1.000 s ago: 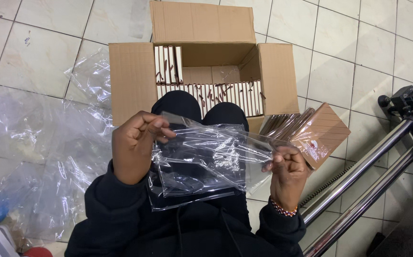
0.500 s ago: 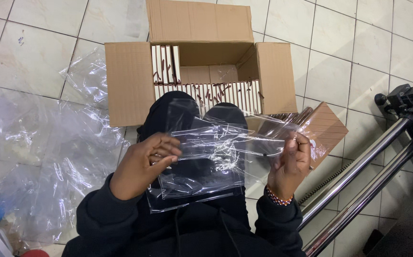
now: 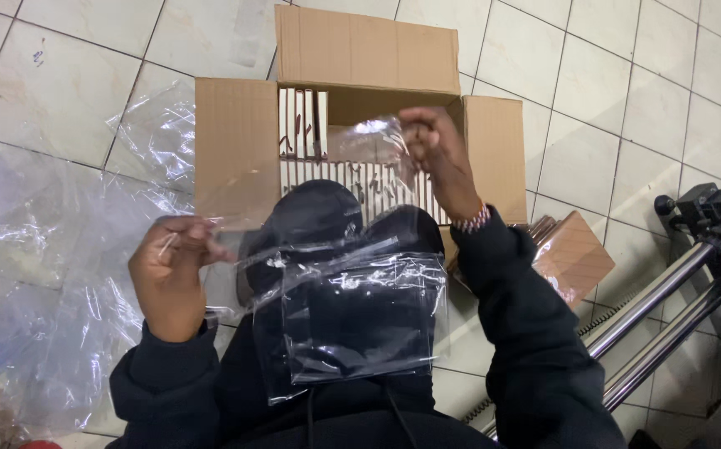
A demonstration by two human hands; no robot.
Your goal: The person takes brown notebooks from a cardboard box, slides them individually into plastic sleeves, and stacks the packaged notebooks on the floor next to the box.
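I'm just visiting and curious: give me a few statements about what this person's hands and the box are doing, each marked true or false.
1. The right hand pinches a clear plastic bag above the cardboard box. True.
2. The left hand is empty. False: it holds a clear plastic sheet.
3. The box is sealed shut. False: its flaps are open, showing rows of slim packs.
4. Clear bags lie on the person's lap. True.
5. The floor is carpet. False: pale tiles.

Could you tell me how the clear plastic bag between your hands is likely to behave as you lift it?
The clear plastic bag probably stays floppy: it sags and creases between the left hand and right hand. It looks very light, held by pinches alone. Its glossy film may be slippery.
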